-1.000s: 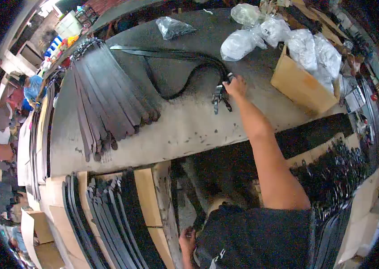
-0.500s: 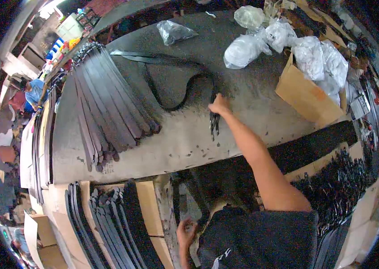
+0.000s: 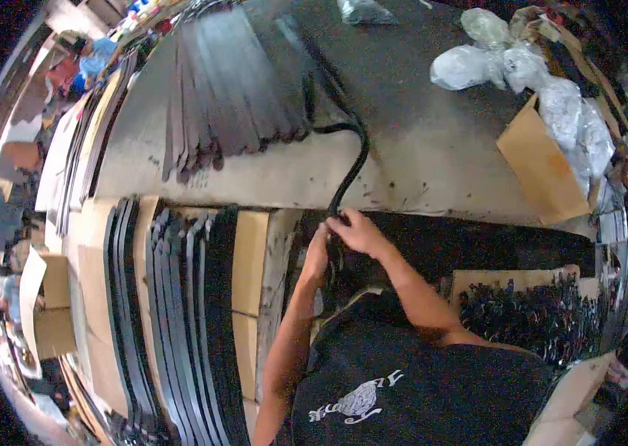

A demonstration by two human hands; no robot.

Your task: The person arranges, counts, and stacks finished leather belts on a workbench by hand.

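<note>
Several long black belts, held together as a bundle, run from the tabletop down over its near edge to my hands. My right hand is closed around the bundle near its lower end. Beside it, my left hand is closed at the same end, with its fingertips against the belts. The ends below my hands are mostly hidden in shadow. A fan of dark belts lies flat on the table, left of the bundle.
Cartons of upright dark belts stand at the lower left. Another carton at the right holds many buckle-like metal ends. An open cardboard box with clear plastic bags sits on the table. A person is at far left.
My right hand has drawn the belt bundle toward me, off the table's near edge. My left hand has come up to meet it. The view has shifted downward.
</note>
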